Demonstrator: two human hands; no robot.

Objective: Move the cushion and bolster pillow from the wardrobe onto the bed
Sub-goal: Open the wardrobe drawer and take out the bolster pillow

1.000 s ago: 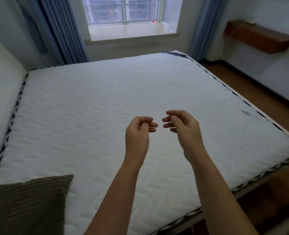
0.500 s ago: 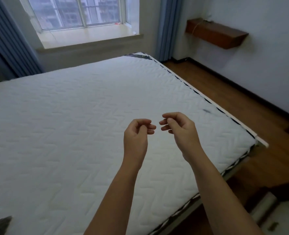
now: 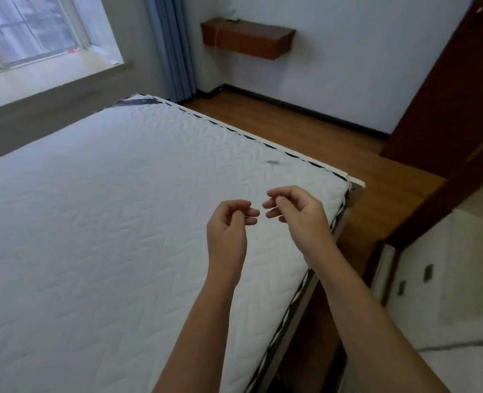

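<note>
Head view: both forearms extend forward over the near right corner of the bed (image 3: 107,222). Left hand (image 3: 227,234) is raised above the quilted white mattress, fingers loosely curled inward with the tips near the thumb, pinching nothing. Right hand (image 3: 302,219) is level with it and just beside it, fingers likewise loosely curled and empty; the fingertips of the two hands point toward each other, close but apart. Mattress surface in view is bare apart from a small dark mark (image 3: 272,162) near its right edge. Neither the cushion nor the bolster pillow is in view, so their location cannot be told. Wooden floor (image 3: 305,131) runs along the right side of the bed. Wall-mounted wooden shelf (image 3: 247,42) sits on the far wall, right of the blue curtain (image 3: 172,49) and window (image 3: 36,32). Dark wooden panel (image 3: 455,89) stands at the right edge.
</note>
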